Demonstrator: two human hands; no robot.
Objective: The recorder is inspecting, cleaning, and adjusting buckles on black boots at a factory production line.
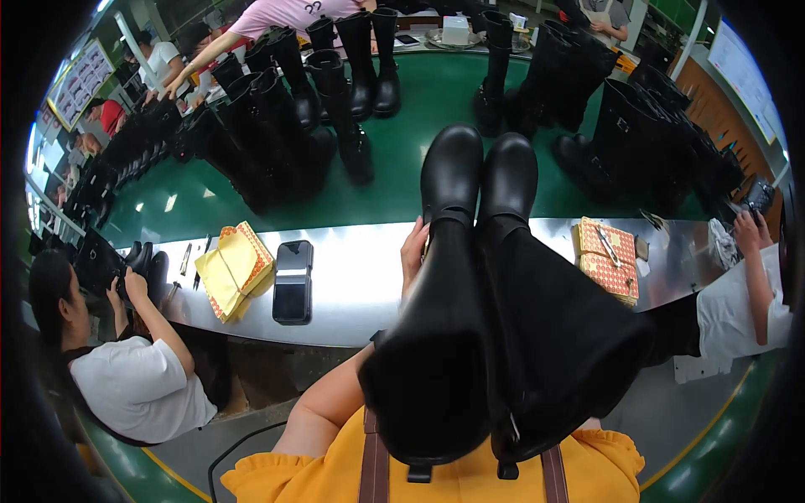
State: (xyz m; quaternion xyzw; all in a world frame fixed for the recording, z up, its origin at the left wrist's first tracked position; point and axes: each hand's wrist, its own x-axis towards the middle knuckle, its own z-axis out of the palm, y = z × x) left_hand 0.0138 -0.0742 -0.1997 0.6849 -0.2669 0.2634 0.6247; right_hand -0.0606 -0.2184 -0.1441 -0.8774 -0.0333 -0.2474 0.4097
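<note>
A pair of tall black boots point(451, 176) is raised in front of me, side by side, toes pointing away and wide shaft openings toward me. My left hand point(412, 254) grips the left boot around its ankle from the outer side; only part of its fingers and back shows. The boots hide my right hand and most of my right arm. A strap runs across each boot at the ankle, and pull tabs hang at the shaft tops.
On the metal ledge lie a dark phone point(292, 282), a yellow paper stack point(236, 270) and a patterned stack point(605, 261) with a small tool. Black boots point(340, 117) crowd the green belt point(394, 180). Co-workers sit at left point(138, 377) and right point(746, 293); others work across.
</note>
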